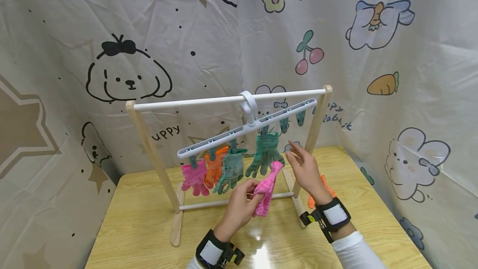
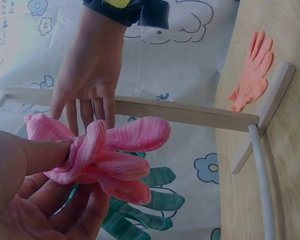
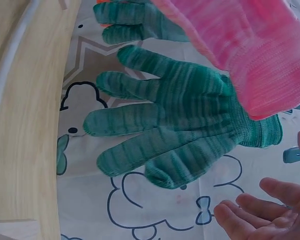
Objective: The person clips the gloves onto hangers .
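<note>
My left hand (image 1: 242, 202) pinches a pink knit glove (image 1: 266, 190) between thumb and fingers, its cuff end pointing up. In the left wrist view the pink glove (image 2: 115, 155) is bunched, with its fingers sticking out. My right hand (image 1: 304, 167) is apart from the glove, near the rack's right post, fingers extended and holding nothing. Behind the pink glove a green striped glove (image 3: 190, 105) hangs from a clip. Farther left on the grey clip hanger (image 1: 224, 136) hang another green glove (image 1: 231, 167), an orange glove (image 1: 215, 165) and a pink glove (image 1: 195, 177).
The hanger hooks over the white top bar (image 1: 194, 102) of a wooden rack and tilts up to the right. Unoccupied clips (image 1: 300, 118) hang at its right end. An orange glove (image 2: 253, 72) lies on the table (image 1: 130, 215) beside the rack's right foot. A printed curtain stands behind.
</note>
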Demonstrator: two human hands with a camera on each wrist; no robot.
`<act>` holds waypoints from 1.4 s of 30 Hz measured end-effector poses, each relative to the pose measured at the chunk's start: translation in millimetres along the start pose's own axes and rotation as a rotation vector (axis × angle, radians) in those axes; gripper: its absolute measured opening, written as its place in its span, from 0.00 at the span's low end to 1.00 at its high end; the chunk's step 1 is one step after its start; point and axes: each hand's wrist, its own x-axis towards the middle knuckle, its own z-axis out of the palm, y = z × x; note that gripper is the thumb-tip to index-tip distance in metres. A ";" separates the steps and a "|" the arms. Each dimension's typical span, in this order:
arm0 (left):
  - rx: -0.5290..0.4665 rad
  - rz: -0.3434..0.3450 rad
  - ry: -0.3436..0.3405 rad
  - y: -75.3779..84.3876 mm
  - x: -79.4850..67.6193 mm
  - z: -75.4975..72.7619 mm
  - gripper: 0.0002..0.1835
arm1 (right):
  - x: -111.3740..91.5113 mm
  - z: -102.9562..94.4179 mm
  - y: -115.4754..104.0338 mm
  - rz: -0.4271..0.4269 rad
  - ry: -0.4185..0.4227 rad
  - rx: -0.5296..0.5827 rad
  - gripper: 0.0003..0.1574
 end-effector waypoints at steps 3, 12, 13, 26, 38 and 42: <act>0.002 -0.001 0.004 1.2 0.3 -0.1 0.07 | 4.5 -2.4 -15.2 -0.007 -0.026 0.017 0.32; -0.004 -0.009 0.003 0.7 -1.0 0.0 0.08 | 21.7 -2.3 -17.0 -0.010 -0.087 0.127 0.38; -0.005 -0.011 0.005 0.6 -0.8 0.0 0.08 | 24.3 -2.4 -16.3 -0.012 -0.089 0.143 0.38; -0.034 -0.007 0.000 2.0 0.2 1.1 0.09 | 52.1 -3.9 4.5 0.003 -0.086 0.314 0.39; -0.029 -0.016 0.006 5.3 0.8 0.1 0.08 | 63.0 -3.9 -6.4 0.130 -0.093 0.395 0.42; -0.018 -0.011 0.009 6.3 0.8 -0.9 0.08 | 68.0 -4.0 -11.3 0.156 -0.076 0.411 0.41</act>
